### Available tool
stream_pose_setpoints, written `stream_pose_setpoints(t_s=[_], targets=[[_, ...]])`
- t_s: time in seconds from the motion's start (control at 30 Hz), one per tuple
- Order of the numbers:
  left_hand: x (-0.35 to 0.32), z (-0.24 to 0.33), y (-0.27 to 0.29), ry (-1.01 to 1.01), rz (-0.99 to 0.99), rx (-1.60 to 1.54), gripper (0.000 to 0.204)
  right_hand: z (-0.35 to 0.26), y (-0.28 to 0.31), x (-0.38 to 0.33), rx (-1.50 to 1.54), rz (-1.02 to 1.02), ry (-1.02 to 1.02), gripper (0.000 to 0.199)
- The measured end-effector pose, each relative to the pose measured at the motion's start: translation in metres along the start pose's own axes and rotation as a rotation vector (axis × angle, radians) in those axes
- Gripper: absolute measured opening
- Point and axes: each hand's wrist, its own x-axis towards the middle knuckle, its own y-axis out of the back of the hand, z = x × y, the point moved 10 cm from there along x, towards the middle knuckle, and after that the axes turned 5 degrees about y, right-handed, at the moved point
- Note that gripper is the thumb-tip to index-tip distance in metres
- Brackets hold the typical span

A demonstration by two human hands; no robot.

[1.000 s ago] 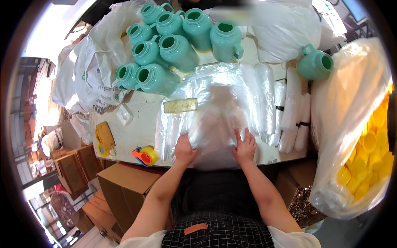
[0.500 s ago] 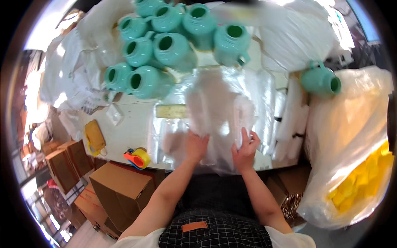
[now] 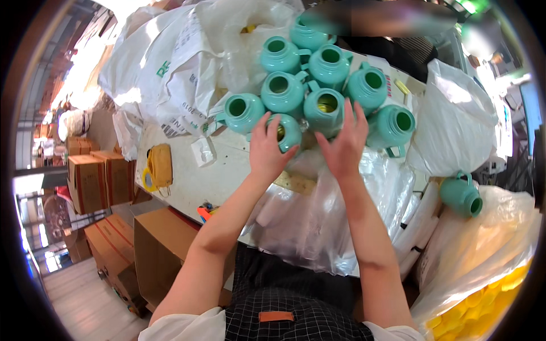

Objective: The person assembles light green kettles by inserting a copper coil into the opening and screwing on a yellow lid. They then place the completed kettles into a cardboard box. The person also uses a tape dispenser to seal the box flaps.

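Near the top centre of the frame, the left hand [image 3: 266, 150] is curving its fingers and thumb around a green jug [image 3: 292, 135], how firmly I cannot tell, while the right hand [image 3: 346, 142], apart from it, is spreading its fingers beside a second green jug [image 3: 324, 118], contact there being unclear. Both are now reaching beyond the clear plastic sleeves [image 3: 318, 227] they were handling half a second ago, so attention is shifting from film to jugs. Around them other green jugs [image 3: 287, 101] are standing on the white table [image 3: 187, 182], and a pale block [image 3: 295, 182] is lying on the sleeves. White sacks [image 3: 187, 62] are crowding the upper left, cardboard boxes [image 3: 111, 256] are filling the lower left, and a bag of yellow parts [image 3: 483, 307] is bulging at lower right
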Motion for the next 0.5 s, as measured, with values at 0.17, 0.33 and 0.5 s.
stream_pose_setpoints(t_s=[0.17, 0.33, 0.5], targets=[[-0.019, -0.045, 0.011, 0.002, -0.037, -0.111, 0.068, 0.042, -0.077, 0.055, -0.051, -0.142, -0.053, 0.074], [-0.099, -0.098, 0.091, 0.110, -0.018, -0.175, 0.064, -0.034, -0.021, 0.003, 0.021, -0.075, 0.028, 0.066], [-0.126, -0.106, 0.186, 0.131, 0.057, -0.219, 0.063, -0.131, 0.010, -0.034, 0.146, -0.063, 0.177, 0.064]])
